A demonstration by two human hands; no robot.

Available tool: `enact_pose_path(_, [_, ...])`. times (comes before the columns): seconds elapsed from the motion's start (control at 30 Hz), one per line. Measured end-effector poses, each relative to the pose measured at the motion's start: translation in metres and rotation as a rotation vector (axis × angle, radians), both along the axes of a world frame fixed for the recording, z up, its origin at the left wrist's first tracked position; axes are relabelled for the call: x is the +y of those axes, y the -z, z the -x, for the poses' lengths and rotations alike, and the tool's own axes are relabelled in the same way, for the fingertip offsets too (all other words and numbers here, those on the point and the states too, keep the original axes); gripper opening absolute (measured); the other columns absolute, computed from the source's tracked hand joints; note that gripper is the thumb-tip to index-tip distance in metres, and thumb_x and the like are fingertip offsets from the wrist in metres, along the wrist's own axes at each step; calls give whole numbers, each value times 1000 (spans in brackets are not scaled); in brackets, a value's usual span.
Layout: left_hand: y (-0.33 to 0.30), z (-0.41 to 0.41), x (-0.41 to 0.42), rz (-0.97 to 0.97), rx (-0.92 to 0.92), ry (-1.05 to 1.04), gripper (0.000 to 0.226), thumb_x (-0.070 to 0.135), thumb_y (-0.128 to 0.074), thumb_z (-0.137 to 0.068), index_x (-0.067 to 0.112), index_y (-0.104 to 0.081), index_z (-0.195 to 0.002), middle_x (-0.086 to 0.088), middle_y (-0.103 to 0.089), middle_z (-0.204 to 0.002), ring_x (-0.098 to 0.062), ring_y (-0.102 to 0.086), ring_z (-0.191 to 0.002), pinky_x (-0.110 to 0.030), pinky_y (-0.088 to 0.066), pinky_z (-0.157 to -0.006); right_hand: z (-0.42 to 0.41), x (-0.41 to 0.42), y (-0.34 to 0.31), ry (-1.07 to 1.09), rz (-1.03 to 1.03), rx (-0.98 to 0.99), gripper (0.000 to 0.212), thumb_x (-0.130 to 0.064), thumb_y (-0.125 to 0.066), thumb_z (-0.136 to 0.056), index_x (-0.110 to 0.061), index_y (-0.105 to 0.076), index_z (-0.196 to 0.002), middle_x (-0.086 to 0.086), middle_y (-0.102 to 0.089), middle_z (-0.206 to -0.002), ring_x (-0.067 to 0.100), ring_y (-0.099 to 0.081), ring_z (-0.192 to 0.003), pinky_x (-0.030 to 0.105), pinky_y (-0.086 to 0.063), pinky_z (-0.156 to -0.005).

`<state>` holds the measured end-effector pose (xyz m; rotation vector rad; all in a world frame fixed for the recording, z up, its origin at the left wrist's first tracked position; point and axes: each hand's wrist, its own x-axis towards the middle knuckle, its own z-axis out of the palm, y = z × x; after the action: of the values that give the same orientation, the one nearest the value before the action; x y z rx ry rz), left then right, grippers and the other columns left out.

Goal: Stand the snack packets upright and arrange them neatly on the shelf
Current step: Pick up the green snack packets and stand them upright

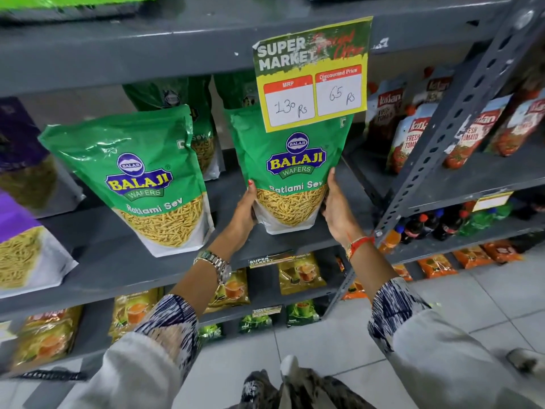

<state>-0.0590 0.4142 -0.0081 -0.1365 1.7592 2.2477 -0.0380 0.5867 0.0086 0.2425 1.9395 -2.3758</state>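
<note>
A green Ratlami Sev packet (290,175) stands upright on the grey shelf (124,261), held between both hands at its lower sides. My left hand (246,209) presses its left edge and my right hand (336,208) presses its right edge. A second green packet (141,178) stands to the left, leaning a little to the left. Further green packets (188,113) stand behind in the back row, partly hidden. Purple packets (20,231) fill the far left.
A yellow price card (312,75) hangs from the upper shelf over the held packet's top. Tomato sauce pouches (413,134) stand right of a grey upright post (442,134). Tea packets (300,273) and bottles (427,225) fill lower shelves. Tiled floor (472,296) lies below.
</note>
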Motion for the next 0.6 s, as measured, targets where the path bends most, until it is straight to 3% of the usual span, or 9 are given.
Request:
enact_pose_path(0.1, [1, -5, 0, -8, 1, 19, 52, 46, -23, -94, 19, -38, -137, -4, -50, -135, -18, -51, -114, -37, -41, -97, -4, 2, 2, -4, 18, 16, 37, -52, -19, -95, -43, -53, -107, -25, -58, -105, -13, -56, -89, 13, -42, -75])
enact_pose_path(0.27, [3, -10, -1, 24, 24, 47, 53, 50, -23, -93, 23, -38, -136, 2, -53, -128, -17, -53, -113, -38, -42, -96, -6, 5, 7, -5, 17, 31, 37, -51, -18, -95, -42, -52, -107, -27, -59, -102, -16, -59, -83, 6, -47, -64])
enact_pose_path(0.33, [5, -9, 0, 30, 33, 55, 55, 51, -23, -92, 24, -36, -138, 3, -53, -129, -17, -53, -115, -39, -42, -98, -5, 5, 10, 0, 24, 38, 39, -51, -20, -95, -40, -52, -114, -23, -60, -107, -14, -58, -89, 8, -46, -67])
enact_pose_path(0.43, [9, -10, 1, 55, 32, 13, 55, 52, -25, -92, 24, -35, -139, -1, -50, -138, -20, -48, -125, -41, -38, -106, -6, 6, 15, 57, -8, 41, 52, -58, -28, -91, -30, -46, -131, -10, -57, -123, -2, -53, -107, 19, -42, -85])
enact_pose_path(0.5, [14, -14, 1, 69, 44, -53, 54, 51, -30, -91, 24, -36, -137, -3, -46, -143, -22, -44, -131, -40, -35, -109, -9, 4, 18, 164, -11, 37, 56, -63, -38, -84, -29, -50, -127, -6, -57, -126, 5, -52, -113, 26, -40, -93])
enact_pose_path(0.6, [24, -30, -6, 104, 92, -204, 60, 53, -41, -84, 17, -43, -133, -8, -47, -142, -22, -44, -130, -43, -33, -112, -23, -3, 22, 386, 38, 73, 38, -49, -50, -84, -24, -52, -113, -16, -54, -109, -5, -50, -101, 20, -38, -84])
